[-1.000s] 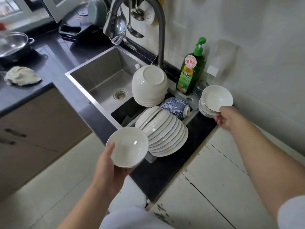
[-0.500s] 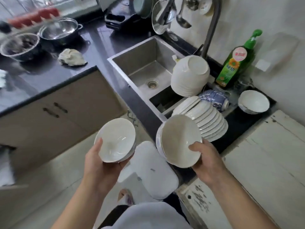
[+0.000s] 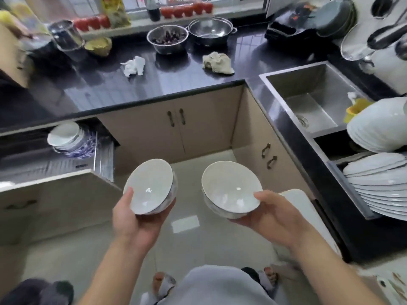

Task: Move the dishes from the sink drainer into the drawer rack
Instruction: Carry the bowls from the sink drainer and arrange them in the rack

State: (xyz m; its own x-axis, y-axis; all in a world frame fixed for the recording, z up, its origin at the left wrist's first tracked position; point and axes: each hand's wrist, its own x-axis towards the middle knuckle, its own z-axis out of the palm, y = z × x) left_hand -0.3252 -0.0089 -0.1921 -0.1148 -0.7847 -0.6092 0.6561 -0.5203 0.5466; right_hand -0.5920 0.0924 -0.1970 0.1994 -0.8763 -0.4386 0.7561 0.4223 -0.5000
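Bowls filled both hands above the pale tiled floor. The left hand (image 3: 136, 219) cupped a white glazed ceramic bowl (image 3: 150, 187) from beneath, thumb hooked over the near rim and fingers curled round the underside, the bowl tipped toward the camera. The right hand (image 3: 272, 216) carried a small stack of white ceramic bowls (image 3: 230, 190) the same way, thumb laid on the rim and fingers wrapped below; how many were nested there could not be told. That under-and-over clasp looked chosen to stop smooth, possibly wet glaze from slipping.

To the left, the open steel-wire drawer rack (image 3: 66, 164) stood pulled out under the black countertop (image 3: 154, 84), with blue-patterned and white bowls (image 3: 70, 139) already leaning at its back corner. To the right, the sink drainer (image 3: 352, 194) held a long row of white plates (image 3: 383, 188) on edge, and upturned white bowls (image 3: 383, 126) beside the steel sink (image 3: 312, 102). Much evidently remained; the carried bowls were probably bound for the rack.
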